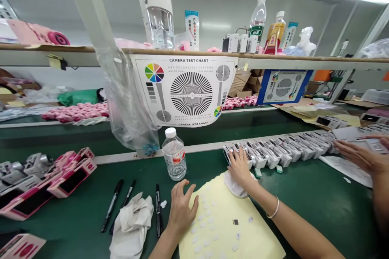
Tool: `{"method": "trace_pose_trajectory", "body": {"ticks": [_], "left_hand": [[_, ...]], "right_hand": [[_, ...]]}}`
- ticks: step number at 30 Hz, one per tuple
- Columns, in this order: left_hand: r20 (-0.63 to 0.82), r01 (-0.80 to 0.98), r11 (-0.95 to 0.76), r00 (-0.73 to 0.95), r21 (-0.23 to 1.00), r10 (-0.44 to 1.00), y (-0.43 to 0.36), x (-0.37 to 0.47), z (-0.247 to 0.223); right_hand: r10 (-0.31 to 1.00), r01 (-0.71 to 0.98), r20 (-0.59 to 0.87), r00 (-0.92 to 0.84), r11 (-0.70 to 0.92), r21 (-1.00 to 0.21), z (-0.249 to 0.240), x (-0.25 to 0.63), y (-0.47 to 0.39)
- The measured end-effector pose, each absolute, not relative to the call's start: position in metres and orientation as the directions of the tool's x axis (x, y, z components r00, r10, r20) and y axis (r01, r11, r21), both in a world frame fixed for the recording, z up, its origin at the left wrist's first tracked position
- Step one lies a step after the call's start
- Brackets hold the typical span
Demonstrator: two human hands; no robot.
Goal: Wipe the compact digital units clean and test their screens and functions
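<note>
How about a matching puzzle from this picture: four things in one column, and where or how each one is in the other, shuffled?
Things:
1. Left hand
2. Right hand
3. Bottle on the green table
4. Crumpled cloth

Places and states:
A. Has black pens on both sides
B. By the left edge of the yellow sheet, fingers curved, holding nothing
C. Clear, white-capped, standing upright
D. At the left end of the row of white cameras

Right pairs: 1-B, 2-D, 3-C, 4-A.
</note>
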State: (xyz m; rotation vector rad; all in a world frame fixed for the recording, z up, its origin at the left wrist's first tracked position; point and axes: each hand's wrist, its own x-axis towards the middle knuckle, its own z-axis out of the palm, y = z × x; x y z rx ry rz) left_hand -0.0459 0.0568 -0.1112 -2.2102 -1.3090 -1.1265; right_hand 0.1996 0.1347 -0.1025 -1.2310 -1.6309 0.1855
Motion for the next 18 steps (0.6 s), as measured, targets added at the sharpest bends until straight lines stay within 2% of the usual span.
{"method": "trace_pose_trajectory", "body": {"ticks": [6,12,14,18], "left_hand": [[0.731,0.836,-0.540,0.310,0.094,0.608,0.053,-0.044,-0.110],[0.657,0.805,-0.569,0.339,0.167,0.674,0.042,-0.039,-0.104],[0.633,0.733,-0.624,0.352,0.271,0.689,0.033,-0.031,-0.100],[0.523,0.505,-0.614,0.328,0.607,0.787,0.015,-0.018,-0.089]], "right_hand": [[0.873,0.448,0.488,0.013,0.431,-0.783,-0.093,0.192,0.123],[0.957,0.222,0.281,0.068,0.260,-0.940,-0.046,0.206,0.088],[0.985,0.113,0.170,0.008,0.168,-0.979,-0.041,0.207,0.067],[0.981,-0.024,-0.039,-0.191,-0.045,-0.999,-0.054,0.195,0.034]]}}
